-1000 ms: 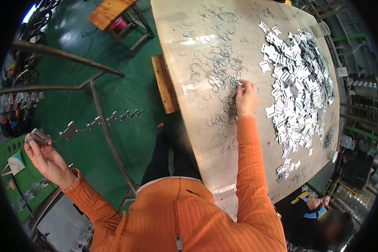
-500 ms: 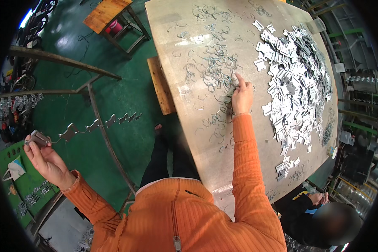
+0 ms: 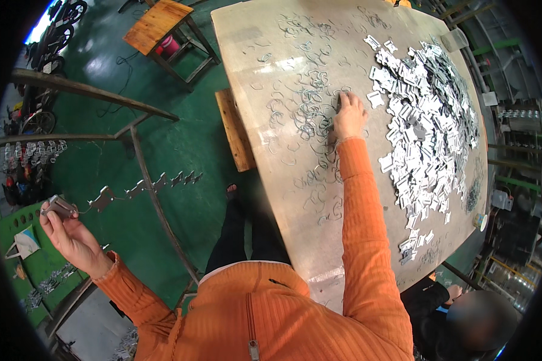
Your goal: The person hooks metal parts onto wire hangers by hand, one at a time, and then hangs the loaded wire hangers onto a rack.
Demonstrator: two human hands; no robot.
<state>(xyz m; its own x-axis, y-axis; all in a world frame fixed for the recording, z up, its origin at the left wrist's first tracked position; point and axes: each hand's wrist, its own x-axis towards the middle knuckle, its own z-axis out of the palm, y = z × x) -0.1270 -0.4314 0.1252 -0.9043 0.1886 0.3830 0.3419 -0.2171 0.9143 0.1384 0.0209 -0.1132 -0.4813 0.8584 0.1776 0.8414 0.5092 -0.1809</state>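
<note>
My left hand [image 3: 75, 240] is raised out to the left, fingers and thumb closed on a grey metal plate [image 3: 60, 207]. From that plate a chain of similar metal plates [image 3: 104, 198], joined by thin wire links, stretches away to the right over the floor. At the table my right hand [image 3: 350, 117] reaches into the right edge of the scattered bent wire hooks [image 3: 313, 117]. Its fingers are curled and drawn together at the tips; whatever lies between them is too small to make out. A large heap of shiny metal plates [image 3: 424, 126] lies to its right.
The wide tan table [image 3: 301, 240] fills the middle and right. A wooden bench [image 3: 233, 129] stands at its left edge, a wooden stool [image 3: 158, 24] farther off. Metal frame bars [image 3: 144, 162] rise at left. A person in dark clothing [image 3: 424, 310] sits at lower right.
My right hand has shifted slightly away from me, and its outstretched index finger has curled in with the others. My left hand still holds the plate, a little lower in view.
</note>
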